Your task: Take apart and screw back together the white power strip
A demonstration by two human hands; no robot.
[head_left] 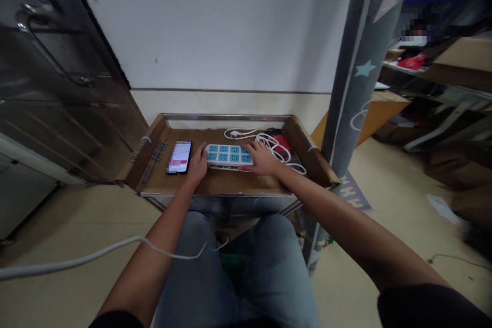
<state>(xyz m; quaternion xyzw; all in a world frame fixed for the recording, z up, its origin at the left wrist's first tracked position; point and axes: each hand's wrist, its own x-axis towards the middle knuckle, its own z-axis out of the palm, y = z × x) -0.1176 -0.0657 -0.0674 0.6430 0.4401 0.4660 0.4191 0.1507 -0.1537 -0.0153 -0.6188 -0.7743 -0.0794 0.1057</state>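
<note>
A white power strip [229, 156] with two rows of blue-green sockets lies crosswise over the cardboard-lined tray. My left hand [198, 165] grips its left end, fingers closed along the edge. Around its right end my right hand [262, 158] is closed, thumb at the near side and fingers over the top. The white cable [271, 141] runs in loose loops behind and to the right of my right hand, with its plug [233, 134] at the back of the tray. Left of my left hand lies a phone [179, 157] with its screen lit.
The cardboard-lined tray [165, 183] has raised sides. A red object [282, 144] sits at its back right. A metal post [351, 72] stands right of it, a door with a handle [54, 56] at left. A white cord [77, 264] crosses the near left. Cardboard boxes [467, 61] stand at right.
</note>
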